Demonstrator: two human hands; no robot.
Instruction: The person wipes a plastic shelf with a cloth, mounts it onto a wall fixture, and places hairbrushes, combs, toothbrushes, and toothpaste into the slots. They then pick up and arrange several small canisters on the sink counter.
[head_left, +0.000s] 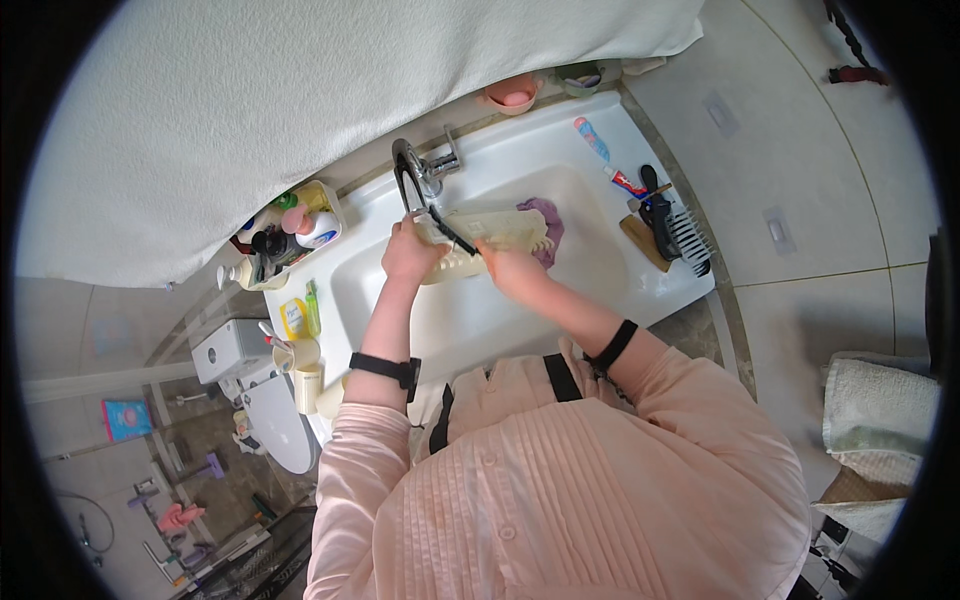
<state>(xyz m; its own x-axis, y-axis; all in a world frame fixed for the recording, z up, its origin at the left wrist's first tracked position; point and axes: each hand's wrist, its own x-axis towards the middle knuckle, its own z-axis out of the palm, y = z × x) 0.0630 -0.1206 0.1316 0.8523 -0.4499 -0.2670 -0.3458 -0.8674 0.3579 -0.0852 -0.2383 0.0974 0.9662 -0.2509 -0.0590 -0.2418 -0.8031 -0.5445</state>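
Observation:
Over the white sink basin (600, 277), both hands are at a pale cream plastic piece with slots (510, 225), which lies tilted under the chrome faucet (409, 169). My left hand (410, 251) grips its left end, near the spout. In my right hand (510, 266) is a thin black tool with a bristle-like edge, perhaps a brush or comb (450, 231), laid against the piece. A purple cloth (553, 232) rests in the basin just beyond the piece's right end. My fingertips are partly hidden.
A bin of pump bottles (330, 206) stands on the left rim, with a yellow soap packet (295, 318) and cups (307, 386) nearer me. Toothpaste (625, 182), a wooden comb (645, 244) and a black hairbrush (660, 217) lie on the right rim. A white towel (225, 135) hangs beyond.

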